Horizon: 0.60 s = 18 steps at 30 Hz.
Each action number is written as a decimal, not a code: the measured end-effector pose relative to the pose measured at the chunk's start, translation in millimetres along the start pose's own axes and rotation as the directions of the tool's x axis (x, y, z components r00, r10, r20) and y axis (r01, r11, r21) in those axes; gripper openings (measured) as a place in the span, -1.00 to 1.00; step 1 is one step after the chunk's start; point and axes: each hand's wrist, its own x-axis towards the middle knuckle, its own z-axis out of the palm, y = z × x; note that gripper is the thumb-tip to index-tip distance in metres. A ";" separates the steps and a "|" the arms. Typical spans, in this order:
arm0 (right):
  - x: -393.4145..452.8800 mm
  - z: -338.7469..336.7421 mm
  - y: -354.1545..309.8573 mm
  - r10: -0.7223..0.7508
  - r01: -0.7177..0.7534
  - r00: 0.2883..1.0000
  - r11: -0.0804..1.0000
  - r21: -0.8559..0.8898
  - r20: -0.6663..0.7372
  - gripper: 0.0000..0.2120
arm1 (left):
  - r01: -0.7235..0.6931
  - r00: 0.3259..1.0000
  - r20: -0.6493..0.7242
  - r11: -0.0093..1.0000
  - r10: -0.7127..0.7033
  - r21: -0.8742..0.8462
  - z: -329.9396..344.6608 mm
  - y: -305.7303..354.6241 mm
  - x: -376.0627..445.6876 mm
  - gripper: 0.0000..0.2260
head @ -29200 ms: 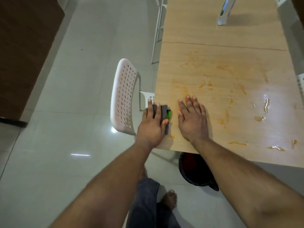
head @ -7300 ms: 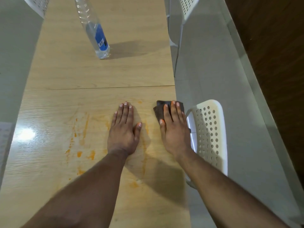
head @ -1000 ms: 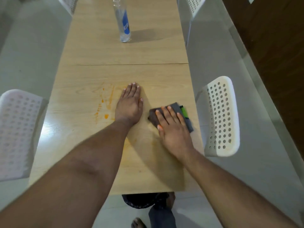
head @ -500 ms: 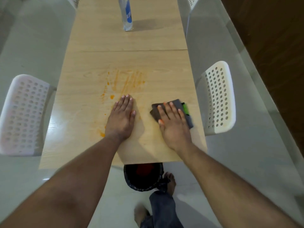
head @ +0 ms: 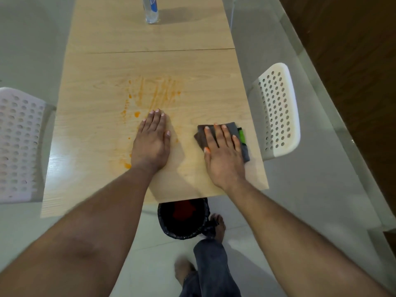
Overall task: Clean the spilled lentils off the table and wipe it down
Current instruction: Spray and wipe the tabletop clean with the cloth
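Note:
On the light wooden table (head: pixel 192 73), orange lentil smears (head: pixel 154 95) streak the surface ahead of my left hand, with more orange spots (head: pixel 126 165) by my left wrist. My left hand (head: pixel 152 140) lies flat on the table, fingers straight and together. To its right, my right hand (head: pixel 222 153) presses flat on a dark grey cloth (head: pixel 241 138) with a green patch, near the table's right edge. A black bin (head: pixel 182 219) with red inside stands on the floor below the near edge.
A clear water bottle (head: pixel 151 9) with a blue label stands at the far end. White perforated chairs stand at the left (head: pixel 19 144) and right (head: pixel 278 110) sides. My bare feet (head: pixel 218 226) are on the tiled floor by the bin.
Since a second ago both hands have drawn back toward the near edge, the right hand dragging the cloth. The smears once under the left hand are now uncovered, and the bin has come into sight.

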 end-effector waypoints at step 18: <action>54.5 -8.7 -26.3 -0.047 0.047 0.999 0.999 0.024 0.008 -0.43 | -0.002 1.000 0.004 1.000 0.002 0.008 1.3 -2.4 2.4 -0.42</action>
